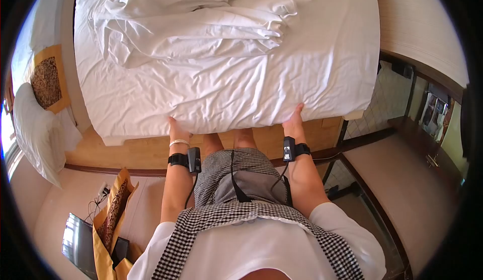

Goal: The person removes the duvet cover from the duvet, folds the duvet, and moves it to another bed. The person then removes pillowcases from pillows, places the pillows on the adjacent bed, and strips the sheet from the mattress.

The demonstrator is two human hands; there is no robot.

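A white sheet covers the mattress (322, 68), wrinkled along its near edge. My left hand (178, 128) is at that edge, left of centre, with its thumb on top of the sheet and its other fingers hidden below. Farther right, my right hand (294, 121) touches the same edge, thumb up on the sheet and fingers mostly out of sight underneath. Beyond my hands, a crumpled white duvet (191, 18) lies heaped on the bed.
White pillows (40, 129) and a gold patterned cushion (49, 78) are at the left. Behind me are a gold runner (113, 219) and a television (79, 242). Dark-framed glass (377, 104) and a dark wooden ledge (427, 144) stand at the right.
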